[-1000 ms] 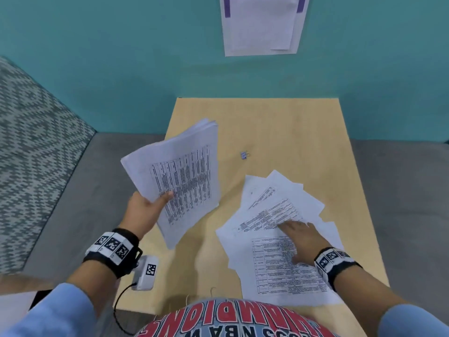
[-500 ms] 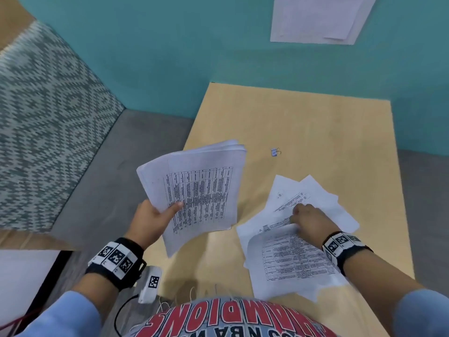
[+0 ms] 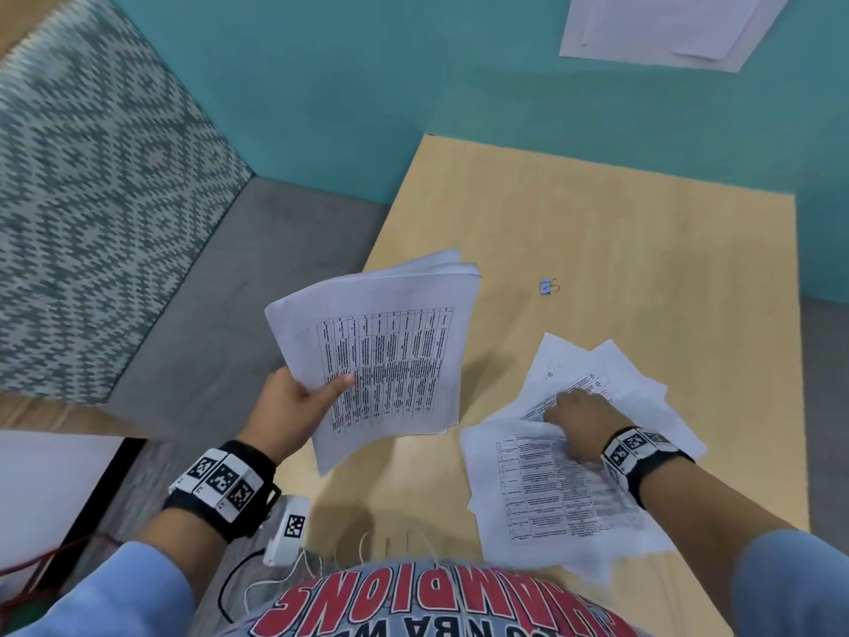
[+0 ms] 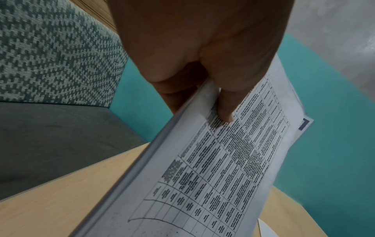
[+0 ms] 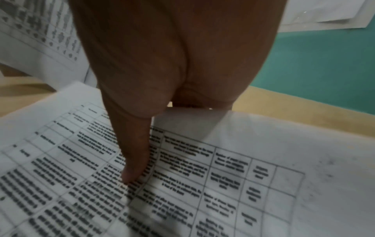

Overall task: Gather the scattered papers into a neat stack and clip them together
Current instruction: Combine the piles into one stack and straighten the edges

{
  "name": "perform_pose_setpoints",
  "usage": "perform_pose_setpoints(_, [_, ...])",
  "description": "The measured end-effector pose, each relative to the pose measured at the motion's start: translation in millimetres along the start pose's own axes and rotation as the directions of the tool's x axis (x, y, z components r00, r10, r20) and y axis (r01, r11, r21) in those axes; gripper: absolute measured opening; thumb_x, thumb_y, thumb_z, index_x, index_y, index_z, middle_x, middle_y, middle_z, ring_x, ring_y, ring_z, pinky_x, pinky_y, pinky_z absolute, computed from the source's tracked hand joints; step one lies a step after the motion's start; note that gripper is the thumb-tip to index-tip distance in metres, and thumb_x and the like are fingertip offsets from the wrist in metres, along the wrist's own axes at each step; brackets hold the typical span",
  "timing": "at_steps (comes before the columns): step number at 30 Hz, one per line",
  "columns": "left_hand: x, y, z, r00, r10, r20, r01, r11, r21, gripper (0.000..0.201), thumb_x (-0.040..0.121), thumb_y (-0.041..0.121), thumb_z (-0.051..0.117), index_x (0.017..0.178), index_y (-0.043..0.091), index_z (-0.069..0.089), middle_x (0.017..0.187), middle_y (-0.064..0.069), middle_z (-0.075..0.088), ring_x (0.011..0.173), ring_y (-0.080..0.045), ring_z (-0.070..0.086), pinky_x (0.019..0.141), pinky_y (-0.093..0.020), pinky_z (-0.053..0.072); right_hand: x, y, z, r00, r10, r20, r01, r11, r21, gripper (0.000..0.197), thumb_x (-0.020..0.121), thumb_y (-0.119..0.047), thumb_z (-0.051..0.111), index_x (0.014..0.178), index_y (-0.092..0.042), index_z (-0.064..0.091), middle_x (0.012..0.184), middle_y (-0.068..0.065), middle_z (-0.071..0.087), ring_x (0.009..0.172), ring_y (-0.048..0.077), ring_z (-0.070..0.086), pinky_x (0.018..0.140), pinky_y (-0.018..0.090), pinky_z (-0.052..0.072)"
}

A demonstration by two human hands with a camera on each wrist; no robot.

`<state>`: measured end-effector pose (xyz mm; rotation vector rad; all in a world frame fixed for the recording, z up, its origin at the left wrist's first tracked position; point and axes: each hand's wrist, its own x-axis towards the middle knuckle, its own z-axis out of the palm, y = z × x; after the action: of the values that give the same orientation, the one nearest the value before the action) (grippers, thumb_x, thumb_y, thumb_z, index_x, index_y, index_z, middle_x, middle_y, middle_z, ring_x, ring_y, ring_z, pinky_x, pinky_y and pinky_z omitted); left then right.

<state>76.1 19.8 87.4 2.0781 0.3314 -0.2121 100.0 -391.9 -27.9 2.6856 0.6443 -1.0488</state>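
Note:
My left hand [image 3: 317, 393] holds a stack of printed sheets [image 3: 390, 342] above the table's left edge, thumb on top and fingers underneath; the left wrist view shows the same stack [image 4: 223, 168] tilted in that grip. Loose papers [image 3: 551, 489] lie overlapped on the wooden table [image 3: 597, 232] at the near right. My right hand [image 3: 574, 406] sits on them with curled fingers. In the right wrist view its thumb [image 5: 134, 160] presses on a printed sheet [image 5: 243, 160] while the fingers hook under that sheet's raised far edge. A small blue binder clip [image 3: 548, 286] lies alone beyond the papers.
A patterned grey-white cushion [image 3: 92, 200] and a grey seat lie left of the table. The teal wall behind carries pinned sheets [image 3: 666, 25]. A white tagged device [image 3: 287, 526] with cables hangs at the table's near left edge.
My right hand went from flat on the loose papers to curled, pinching the far edge of the top sheet, which now lifts. The left hand still holds its stack. The head view turned left.

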Motion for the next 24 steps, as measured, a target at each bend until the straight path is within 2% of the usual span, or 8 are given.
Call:
perform_pose_setpoints(3, [3, 1, 1, 1.0, 0.001, 0.008, -0.001, 1.0, -0.005, 0.023, 0.093, 0.023, 0.081, 0.115, 0.025, 0.077, 0.111, 0.01, 0.08, 0.105, 0.011, 0.071, 0.086, -0.022, 0.057, 4, 6, -9, 0.995, -0.025, -0.093, 0.021, 0.999, -0.042, 0.045, 0.086, -0.009, 0.065, 0.127, -0.028, 0.065, 0.133, 0.006, 0.055, 0.119, 0.029, 0.053, 0.097, 0.041, 0.045])
perform_pose_setpoints(6, [5, 2, 3, 1.0, 0.005, 0.019, -0.005, 1.0, -0.002, 0.02, 0.093, 0.023, 0.081, 0.109, 0.033, 0.076, 0.098, 0.024, 0.08, 0.098, 0.015, 0.072, 0.081, -0.013, 0.056, 10, 12, -19, 0.985, -0.037, -0.17, 0.025, 0.997, -0.073, 0.05, 0.084, -0.005, 0.067, 0.128, -0.029, 0.068, 0.149, 0.007, 0.045, 0.129, 0.032, 0.048, 0.105, 0.046, 0.041])
perform_pose_setpoints(8, [5, 4, 3, 1.0, 0.007, 0.027, -0.007, 1.0, -0.006, 0.021, 0.093, 0.022, 0.081, 0.106, 0.036, 0.074, 0.092, 0.034, 0.078, 0.093, 0.018, 0.072, 0.076, -0.006, 0.055, 16, 13, -20, 0.987, -0.047, -0.151, 0.038, 0.998, -0.056, 0.05, 0.084, -0.003, 0.068, 0.128, -0.027, 0.069, 0.161, 0.01, 0.034, 0.139, 0.034, 0.042, 0.112, 0.049, 0.037])
perform_pose_setpoints(11, [4, 3, 3, 1.0, -0.008, 0.021, 0.009, 0.999, -0.034, 0.022, 0.092, 0.021, 0.081, 0.106, 0.038, 0.075, 0.095, 0.031, 0.078, 0.096, 0.013, 0.074, 0.081, -0.015, 0.057, 20, 12, -20, 0.99, -0.076, -0.118, 0.064, 0.993, -0.095, 0.045, 0.082, 0.0, 0.068, 0.121, -0.021, 0.071, 0.163, 0.012, 0.032, 0.145, 0.033, 0.039, 0.121, 0.054, 0.026])
perform_pose_setpoints(15, [1, 2, 4, 1.0, -0.001, 0.022, 0.002, 1.0, -0.024, 0.023, 0.093, 0.024, 0.081, 0.103, 0.043, 0.073, 0.106, 0.039, 0.074, 0.103, 0.01, 0.073, 0.089, -0.025, 0.058, 21, 14, -18, 0.992, -0.092, -0.091, 0.078, 0.986, -0.149, 0.051, 0.085, -0.002, 0.062, 0.133, -0.018, 0.057, 0.139, 0.005, 0.056, 0.13, 0.028, 0.05, 0.12, 0.053, 0.023])
perform_pose_setpoints(19, [0, 4, 4, 1.0, -0.013, 0.007, 0.014, 1.0, -0.027, 0.02, 0.093, 0.026, 0.081, 0.105, 0.041, 0.074, 0.116, 0.013, 0.082, 0.11, -0.009, 0.076, 0.097, -0.041, 0.061, 28, 12, -13, 0.979, -0.119, -0.168, 0.108, 0.992, -0.073, 0.074, 0.077, 0.008, 0.059, 0.142, -0.023, 0.043, 0.13, 0.004, 0.059, 0.12, 0.029, 0.053, 0.11, 0.049, 0.034])
perform_pose_setpoints(21, [-1, 6, 5, 1.0, -0.016, 0.013, 0.016, 1.0, -0.027, 0.021, 0.093, 0.025, 0.081, 0.102, 0.043, 0.074, 0.111, 0.024, 0.08, 0.107, -0.001, 0.076, 0.097, -0.041, 0.061, 29, 10, -16, 0.977, -0.117, -0.178, 0.106, 0.992, -0.069, 0.077, 0.075, 0.01, 0.06, 0.14, -0.029, 0.044, 0.129, 0.005, 0.054, 0.115, 0.03, 0.05, 0.103, 0.047, 0.039])
perform_pose_setpoints(24, [-2, 8, 4, 0.999, -0.024, 0.034, 0.025, 0.999, -0.026, 0.023, 0.093, 0.023, 0.081, 0.101, 0.045, 0.074, 0.098, 0.039, 0.075, 0.102, 0.011, 0.073, 0.095, -0.036, 0.06, 31, 5, -23, 0.984, -0.109, -0.139, 0.094, 0.989, -0.116, 0.07, 0.077, 0.01, 0.06, 0.135, -0.027, 0.05, 0.131, 0.011, 0.047, 0.117, 0.034, 0.047, 0.103, 0.052, 0.039])
